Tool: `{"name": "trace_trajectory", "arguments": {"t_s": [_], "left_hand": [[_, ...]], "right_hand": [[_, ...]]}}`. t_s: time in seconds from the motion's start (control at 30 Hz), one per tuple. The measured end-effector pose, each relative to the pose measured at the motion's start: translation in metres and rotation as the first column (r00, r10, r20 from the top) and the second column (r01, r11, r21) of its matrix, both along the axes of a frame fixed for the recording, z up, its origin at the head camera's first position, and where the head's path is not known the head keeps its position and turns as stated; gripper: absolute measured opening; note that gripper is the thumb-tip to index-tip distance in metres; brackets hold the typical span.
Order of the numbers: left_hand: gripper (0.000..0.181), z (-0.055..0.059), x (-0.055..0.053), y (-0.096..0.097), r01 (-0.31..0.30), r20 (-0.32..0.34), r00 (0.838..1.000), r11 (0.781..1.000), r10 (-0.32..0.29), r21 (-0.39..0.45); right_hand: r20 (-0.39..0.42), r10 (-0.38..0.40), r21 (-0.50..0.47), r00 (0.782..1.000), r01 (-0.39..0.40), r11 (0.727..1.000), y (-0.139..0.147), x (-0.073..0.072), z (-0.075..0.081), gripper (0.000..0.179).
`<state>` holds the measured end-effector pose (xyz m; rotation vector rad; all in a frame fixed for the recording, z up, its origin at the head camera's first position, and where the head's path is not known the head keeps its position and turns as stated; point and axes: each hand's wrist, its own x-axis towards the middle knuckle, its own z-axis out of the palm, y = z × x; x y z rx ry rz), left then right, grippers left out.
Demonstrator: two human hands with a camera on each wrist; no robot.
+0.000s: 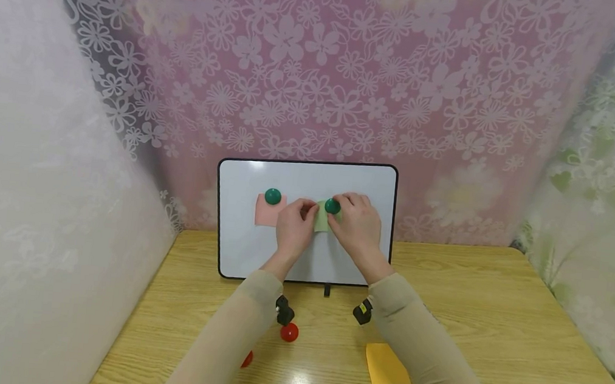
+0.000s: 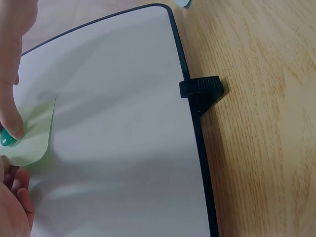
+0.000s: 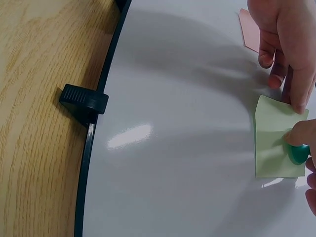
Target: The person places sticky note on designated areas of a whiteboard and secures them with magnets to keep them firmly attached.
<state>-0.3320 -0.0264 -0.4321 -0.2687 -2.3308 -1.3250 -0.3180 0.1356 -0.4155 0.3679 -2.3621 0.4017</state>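
At the near side of the wood-grain table [image 1: 471, 328], one orange paper square [image 1: 386, 368] is seen lying flat, its right edge met by the right sleeve [image 1: 425, 349]. Two glossy red domes are counted: one [image 1: 289, 332] is seen whole, while the other [image 1: 247, 359] is partly covered by the left sleeve [image 1: 220, 343]. A small black device is worn at each wrist, one on the left [image 1: 284, 311] and one on the right [image 1: 363, 312].

Beyond these, a whiteboard [image 1: 249, 254] with rounded corners and a thin black frame is stood up on the table; a ribbed black foot [image 3: 84, 101] is fitted at its lower edge. Against its face a pale green note [image 3: 271, 133] is held, thin, plain and slightly curled at an edge. Its left edge is pinched narrowly between thumb and finger of the left hand [image 1: 294, 227]. A shiny green dome [image 1: 332, 206] is gripped by the fingers of the right hand [image 1: 358, 221] at the upper part of that note.

To the left, one pink note [image 1: 267, 214] is overlapped at its top by a second green dome [image 1: 273, 196]. Three paper pieces and four domes are thus counted. Farthest back, a pink flowered backdrop [image 1: 316, 95] is hung.
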Motion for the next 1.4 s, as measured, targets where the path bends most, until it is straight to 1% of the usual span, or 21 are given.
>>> {"name": "trace_trajectory", "arguments": {"t_s": [0.13, 0.4, 0.67, 0.9, 1.03, 1.17, 1.4], "left_hand": [[0.016, 0.001, -0.001, 0.001, -0.004, -0.001, 1.0, 1.0, 0.004, -0.005], [0.015, 0.001, -0.002, 0.002, -0.008, 0.009, 1.0, 1.0, 0.008, -0.003], [0.016, 0.002, -0.002, 0.003, -0.011, 0.012, 1.0, 1.0, 0.012, -0.027], [0.022, -0.001, 0.002, 0.002, -0.004, -0.001, 1.0, 0.999, 0.004, -0.033], [0.024, -0.004, 0.006, 0.0, -0.006, -0.017, 1.0, 1.0, 0.006, -0.03], [0.024, -0.009, 0.009, -0.003, 0.0, -0.042, 0.999, 1.0, -0.001, -0.022], [0.022, -0.018, 0.016, -0.007, 0.027, -0.063, 0.998, 1.0, -0.027, 0.0]], "right_hand": [[-0.003, -0.004, 0.005, 1.0, 0.004, 1.0, 0.0, -0.001, 0.001, 0.037], [0.01, -0.037, 0.015, 0.999, 0.037, 0.999, 0.0, -0.005, 0.003, 0.037], [0.01, -0.031, 0.001, 0.999, 0.031, 1.0, 0.0, -0.006, 0.003, 0.036], [-0.018, -0.008, -0.041, 1.0, 0.007, 0.999, 0.003, -0.002, -0.001, 0.039], [-0.039, 0.011, -0.049, 0.999, -0.013, 0.999, 0.007, 0.003, -0.006, 0.041], [-0.048, 0.044, -0.054, 0.998, -0.046, 0.997, 0.011, 0.008, -0.013, 0.037], [-0.015, 0.075, -0.072, 0.997, -0.075, 0.995, 0.015, 0.017, -0.021, 0.032]]}}
